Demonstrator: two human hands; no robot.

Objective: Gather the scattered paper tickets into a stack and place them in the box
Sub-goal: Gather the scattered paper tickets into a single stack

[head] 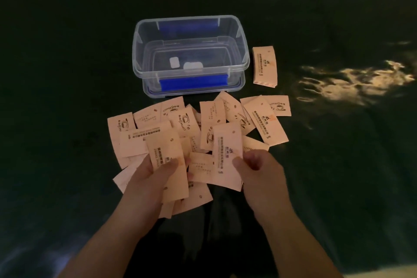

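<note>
Both grips are closed on paper: the left hand (155, 178) pinches a ticket (168, 165) under its thumb, with more tickets fanned beneath the palm, and the right hand (259, 171) pinches the near edge of a second ticket (228, 153) between thumb and fingers. The two held tickets stand lengthwise, printed side up, close together but apart. Around and beyond them the loose tickets (203, 124) lie overlapping in a wide spread on the dark tabletop (67, 97), some showing a coffee cup print, others rows of text. Past the spread sits the box (191, 56), clear plastic with blue latches on its near and far sides, open on top; two small pale patches show at its bottom. Just right of the box lies a neat stack (264, 66) of tickets, apart from the spread. Glare streaks the tabletop far right.
</note>
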